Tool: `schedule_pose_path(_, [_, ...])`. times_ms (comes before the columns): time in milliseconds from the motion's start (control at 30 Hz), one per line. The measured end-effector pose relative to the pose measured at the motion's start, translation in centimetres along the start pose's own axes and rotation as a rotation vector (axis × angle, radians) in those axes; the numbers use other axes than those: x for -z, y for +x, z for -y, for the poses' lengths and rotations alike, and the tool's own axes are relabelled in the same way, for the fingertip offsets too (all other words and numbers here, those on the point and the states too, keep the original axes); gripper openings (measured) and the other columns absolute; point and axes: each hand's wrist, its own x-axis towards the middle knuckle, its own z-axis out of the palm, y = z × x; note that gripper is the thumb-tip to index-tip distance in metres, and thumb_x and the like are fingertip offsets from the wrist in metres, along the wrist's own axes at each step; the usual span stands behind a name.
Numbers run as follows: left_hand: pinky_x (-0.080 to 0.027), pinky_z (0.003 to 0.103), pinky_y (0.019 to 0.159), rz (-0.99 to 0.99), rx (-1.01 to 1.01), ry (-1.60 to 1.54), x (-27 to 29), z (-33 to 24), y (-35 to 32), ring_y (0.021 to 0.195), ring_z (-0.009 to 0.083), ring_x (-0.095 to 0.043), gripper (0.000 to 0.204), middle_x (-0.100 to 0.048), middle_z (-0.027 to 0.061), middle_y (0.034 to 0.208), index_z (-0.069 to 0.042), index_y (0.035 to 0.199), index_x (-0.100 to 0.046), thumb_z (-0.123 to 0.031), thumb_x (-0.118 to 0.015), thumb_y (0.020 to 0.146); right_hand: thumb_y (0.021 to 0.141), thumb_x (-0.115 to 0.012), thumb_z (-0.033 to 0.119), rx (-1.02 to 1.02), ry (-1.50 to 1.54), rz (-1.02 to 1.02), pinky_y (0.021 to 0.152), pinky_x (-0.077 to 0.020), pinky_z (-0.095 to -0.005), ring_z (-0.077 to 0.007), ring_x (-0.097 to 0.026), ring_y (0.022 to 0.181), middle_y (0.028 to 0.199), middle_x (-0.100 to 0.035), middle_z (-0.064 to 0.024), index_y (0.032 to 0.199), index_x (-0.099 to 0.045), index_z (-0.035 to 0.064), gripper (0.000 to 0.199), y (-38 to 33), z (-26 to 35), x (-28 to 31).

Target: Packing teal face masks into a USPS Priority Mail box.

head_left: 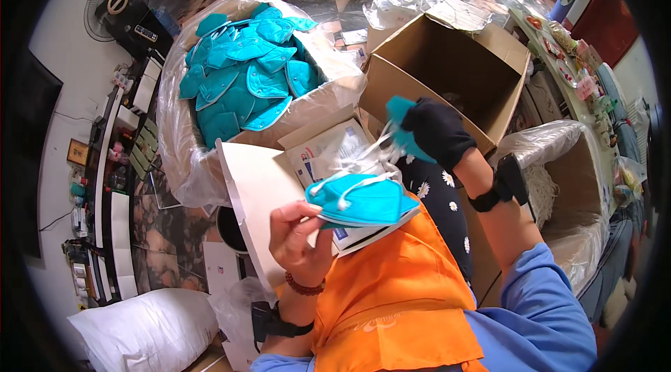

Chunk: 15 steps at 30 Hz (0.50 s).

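Observation:
My left hand [299,235] pinches the near-left edge of a teal face mask [363,198] between thumb and fingers. White ear cords with small toggles lie across that mask. My right hand [442,131], in a black fingerless glove, is closed on another teal face mask [400,109] held up behind the first. White cords stretch between the two, blurred by motion. Beneath my hands an opened white box [248,180] rests by my lap, holding printed white packets [328,152]. An orange apron [391,267] covers my lap.
A plastic-lined carton [335,82] heaped with teal mask pieces [241,71] stands front left. Ahead right is an open brown carton [398,78]. Another lined box [594,211] at right holds white cords [542,190]. A white sack [150,330] lies lower left.

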Motion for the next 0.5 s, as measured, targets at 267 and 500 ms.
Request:
schedule_pose_path(267, [-0.050,0.031,0.096,-0.273,0.992,-1.464,-0.2,3.4,-0.4,0.113,0.0182,-0.063,0.025,-0.067,0.0095,0.124,-0.001,0.123,-0.062,-0.011,-0.059,0.100,0.084,-0.063,0.008,-0.065,0.334,-0.281,0.076,-0.0553,-0.0367,-0.0280,-0.070,0.083,0.091,-0.069,-0.0116,0.088,-0.078,0.0156,0.017,-0.6,-3.7,-1.4])
schedule_pose_path(500, [-0.054,0.038,0.100,-0.190,1.158,-1.630,-1.0,4.1,-1.5,0.114,0.0228,-0.065,0.030,-0.067,0.0101,0.126,-0.002,0.128,-0.060,-0.015,-0.053,0.103,0.084,-0.065,0.004,0.064,0.082,-0.591,0.077,-0.0548,-0.0341,-0.0296,-0.068,0.088,0.099,-0.067,-0.0112,0.093,-0.076,0.0151,0.018,-0.7,3.1,3.2])
